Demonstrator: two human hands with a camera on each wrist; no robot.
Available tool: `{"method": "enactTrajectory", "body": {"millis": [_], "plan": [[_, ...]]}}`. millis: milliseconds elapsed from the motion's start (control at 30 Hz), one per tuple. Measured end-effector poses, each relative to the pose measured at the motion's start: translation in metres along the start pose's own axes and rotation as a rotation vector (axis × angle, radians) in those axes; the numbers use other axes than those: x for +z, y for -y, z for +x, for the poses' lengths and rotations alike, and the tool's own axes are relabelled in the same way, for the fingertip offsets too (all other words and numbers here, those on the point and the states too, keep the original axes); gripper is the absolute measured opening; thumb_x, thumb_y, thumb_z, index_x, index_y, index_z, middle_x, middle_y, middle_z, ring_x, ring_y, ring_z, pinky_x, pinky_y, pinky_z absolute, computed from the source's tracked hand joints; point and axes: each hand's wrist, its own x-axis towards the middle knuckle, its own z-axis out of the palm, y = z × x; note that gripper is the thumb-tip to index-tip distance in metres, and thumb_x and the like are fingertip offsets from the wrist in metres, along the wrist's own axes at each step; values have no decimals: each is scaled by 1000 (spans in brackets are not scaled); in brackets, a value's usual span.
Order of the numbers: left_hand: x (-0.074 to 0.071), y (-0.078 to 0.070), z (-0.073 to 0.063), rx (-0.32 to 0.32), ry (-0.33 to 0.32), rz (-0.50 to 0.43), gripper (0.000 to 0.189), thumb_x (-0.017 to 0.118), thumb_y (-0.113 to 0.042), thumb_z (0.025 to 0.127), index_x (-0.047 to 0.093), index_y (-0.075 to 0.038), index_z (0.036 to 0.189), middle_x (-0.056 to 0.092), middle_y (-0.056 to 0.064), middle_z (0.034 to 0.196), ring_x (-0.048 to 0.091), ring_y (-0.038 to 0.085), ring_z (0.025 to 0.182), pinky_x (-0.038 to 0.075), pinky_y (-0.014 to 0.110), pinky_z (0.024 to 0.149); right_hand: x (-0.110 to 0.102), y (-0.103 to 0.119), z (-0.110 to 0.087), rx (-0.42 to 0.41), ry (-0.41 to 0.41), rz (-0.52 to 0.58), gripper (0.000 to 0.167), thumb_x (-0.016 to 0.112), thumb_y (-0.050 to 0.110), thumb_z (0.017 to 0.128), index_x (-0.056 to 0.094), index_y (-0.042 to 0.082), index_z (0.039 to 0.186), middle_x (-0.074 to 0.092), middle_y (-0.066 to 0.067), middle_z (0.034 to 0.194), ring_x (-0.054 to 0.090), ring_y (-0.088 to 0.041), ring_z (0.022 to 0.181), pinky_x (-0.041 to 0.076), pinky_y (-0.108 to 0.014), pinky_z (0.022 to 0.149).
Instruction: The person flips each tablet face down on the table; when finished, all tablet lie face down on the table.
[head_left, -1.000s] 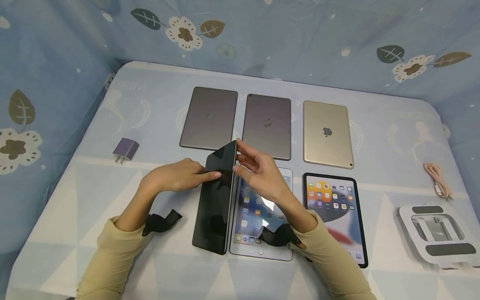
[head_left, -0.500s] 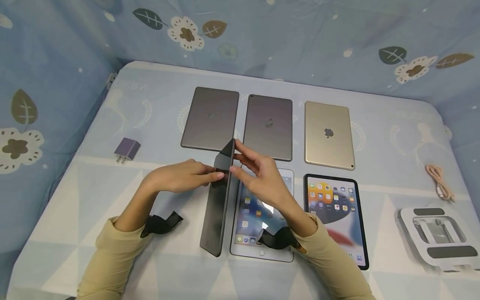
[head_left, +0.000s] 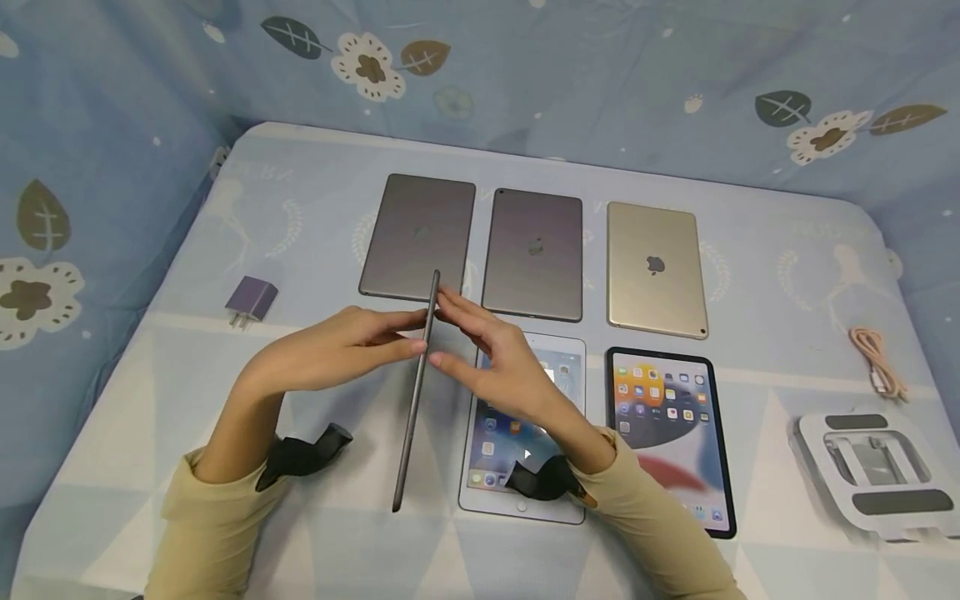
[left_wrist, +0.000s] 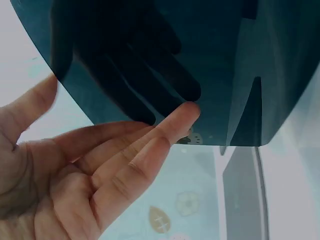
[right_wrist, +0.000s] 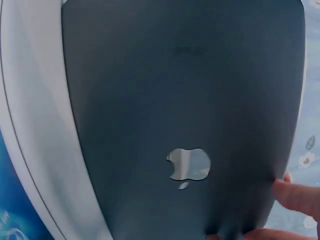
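A dark grey tablet [head_left: 417, 392] stands nearly on edge, seen as a thin strip in the head view, between my two hands. My left hand [head_left: 330, 348] is on its screen side. In the left wrist view, its extended fingers [left_wrist: 125, 170] and thumb touch the black glass [left_wrist: 200, 40], which mirrors them. Opposite, my right hand [head_left: 498, 367] touches the back with extended fingers and thumb. The right wrist view shows the grey back [right_wrist: 165, 90] with its logo, the thumb [right_wrist: 297, 197] by one edge and the fingers low in frame, mostly cut off.
A white tablet [head_left: 517, 505] lies under my right forearm, with a black-rimmed tablet [head_left: 675, 433] beside it. Behind lie two grey tablets [head_left: 420, 233] and a gold tablet [head_left: 652, 275]. A purple charger [head_left: 252, 298] sits left; a cable [head_left: 873, 358] and white stand [head_left: 873, 467] right.
The held tablet has turned from showing its screen to edge-on and shifted left. Both hands have moved left with it, and the right fingers now lie along its back.
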Motion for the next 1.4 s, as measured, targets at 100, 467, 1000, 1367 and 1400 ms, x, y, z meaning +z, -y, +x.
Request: {"method": "enactTrajectory", "body": {"millis": [100,467,1000,1367,1400], "plan": [[-2,-3,-10,25,-38,-50,61,45,-35,102,28,-1,149,37,16,151,49,30,131,42,51,104,4,-4,3,-14,33,-46,66,68,12,89,37,3,146,30,-10,157,31,-22,143,31,-40,114],[-17,16,-46,-29,-205,1,62,55,-11,98,25,-3,151,51,26,138,68,26,104,53,30,68,18,-21,10,167,421,-474,78,66,36,90,24,17,153,8,-9,162,14,-26,149,26,-45,117],[4,59,-31,-225,-166,144,67,62,1,85,29,20,140,60,35,118,70,25,86,46,27,55,13,-26,-5,131,514,-667,76,65,39,90,33,-1,147,5,-22,160,6,-29,150,17,-39,120],[19,47,-13,-345,-132,382,50,79,-22,78,53,14,100,63,24,85,62,28,75,50,40,62,12,-26,-9,141,500,-664,76,66,37,90,35,-3,146,5,-21,160,7,-30,150,16,-41,120],[20,45,-12,-361,-126,396,49,80,-23,78,54,13,98,63,22,82,60,26,72,49,39,61,13,-25,-10,143,500,-667,75,66,37,90,35,-3,146,5,-21,160,7,-30,150,16,-41,120]]}}
